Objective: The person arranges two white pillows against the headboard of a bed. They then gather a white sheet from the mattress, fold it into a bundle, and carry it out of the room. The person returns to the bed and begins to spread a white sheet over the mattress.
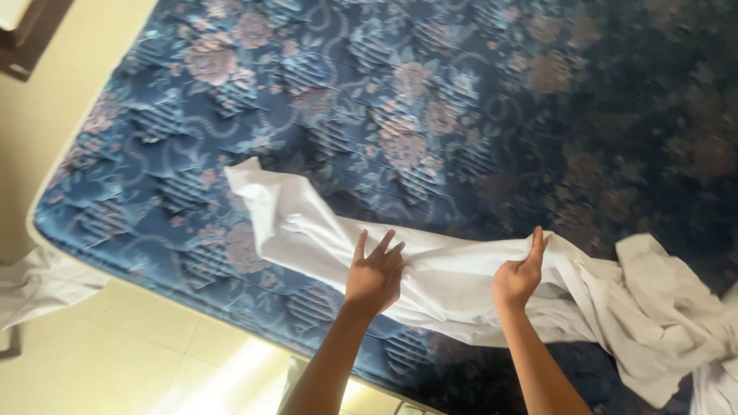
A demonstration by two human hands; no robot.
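A white sheet (pixel 453 277) lies crumpled in a long band across a blue mattress (pixel 369 100) with a quilted flower pattern. My left hand (pixel 374 273) rests flat on the sheet with its fingers spread, near the sheet's middle. My right hand (pixel 519 273) pinches a fold of the sheet between thumb and fingers and lifts it a little. One corner of the sheet (pixel 250 177) reaches out to the left over the mattress. The rest bunches up at the right (pixel 669 315).
The mattress edge (pixel 154 273) runs diagonally at lower left, with pale tiled floor (pixel 154 361) beyond it. Another piece of white cloth (pixel 38 284) lies at the left edge near the mattress corner. A cream wall and dark wooden frame (pixel 31 38) stand at upper left.
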